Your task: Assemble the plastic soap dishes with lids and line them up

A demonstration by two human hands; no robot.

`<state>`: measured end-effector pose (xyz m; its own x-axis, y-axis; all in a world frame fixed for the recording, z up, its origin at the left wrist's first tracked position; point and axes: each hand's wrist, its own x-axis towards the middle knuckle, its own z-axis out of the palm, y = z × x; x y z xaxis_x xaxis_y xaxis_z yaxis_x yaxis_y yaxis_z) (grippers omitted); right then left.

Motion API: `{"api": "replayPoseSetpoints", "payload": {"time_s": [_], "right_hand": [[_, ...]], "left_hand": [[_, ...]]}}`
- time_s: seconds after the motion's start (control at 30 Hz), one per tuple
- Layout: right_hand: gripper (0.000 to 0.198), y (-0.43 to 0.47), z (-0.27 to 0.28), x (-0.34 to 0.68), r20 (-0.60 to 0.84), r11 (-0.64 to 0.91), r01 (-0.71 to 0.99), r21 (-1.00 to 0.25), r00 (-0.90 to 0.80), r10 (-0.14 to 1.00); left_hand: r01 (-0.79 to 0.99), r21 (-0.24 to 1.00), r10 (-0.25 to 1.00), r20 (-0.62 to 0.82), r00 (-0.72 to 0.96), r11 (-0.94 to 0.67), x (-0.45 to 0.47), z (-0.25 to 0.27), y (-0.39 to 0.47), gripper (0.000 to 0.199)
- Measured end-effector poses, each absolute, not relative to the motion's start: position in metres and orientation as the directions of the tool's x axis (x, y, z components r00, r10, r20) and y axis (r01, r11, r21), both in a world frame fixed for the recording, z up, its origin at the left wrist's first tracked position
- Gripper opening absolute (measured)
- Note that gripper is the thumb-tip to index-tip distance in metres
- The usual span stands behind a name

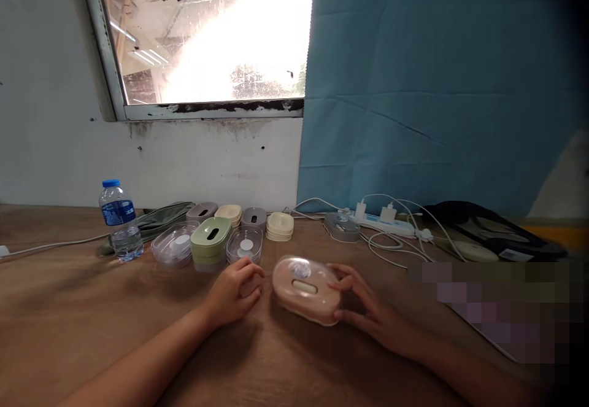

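Note:
A pink oval box [306,293] with a clear cover, a slot in its top and a round sticker sits at the centre, tilted a little. My right hand [359,302] grips its right end, thumb below and fingers above. To the left of the box, my left hand [239,290] is loosely curled with a gap between thumb and fingers, holding nothing. Just beyond my left hand stand clear covers [245,244] with white round stickers and a stack of green slotted lids [211,238].
A water bottle [120,223] stands at the left by a grey-green pouch [161,220]. Farther back are cream pieces [280,226] and a grey covered box [341,226]. A power strip [391,226] with white cables and a black bag [501,229] lie at the right.

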<state>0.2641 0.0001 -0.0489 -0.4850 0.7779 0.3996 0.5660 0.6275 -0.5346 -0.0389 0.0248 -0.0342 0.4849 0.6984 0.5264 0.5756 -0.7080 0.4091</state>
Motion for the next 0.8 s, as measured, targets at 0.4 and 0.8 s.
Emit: {"api": "replayPoseSetpoints", "payload": {"time_s": [0.4, 0.8], "right_hand": [[0.042, -0.009, -0.041, 0.259, 0.239, 0.59, 0.474, -0.653, -0.611, 0.755], [0.071, -0.003, -0.043, 0.256, 0.348, 0.652, 0.505, -0.566, -0.57, 0.744]], "left_hand": [[0.29, 0.752, 0.695, 0.293, 0.657, -0.592, -0.02, -0.045, 0.008, 0.091], [0.25, 0.731, 0.698, 0.405, 0.591, -0.635, -0.022, -0.054, 0.017, 0.094]]}}
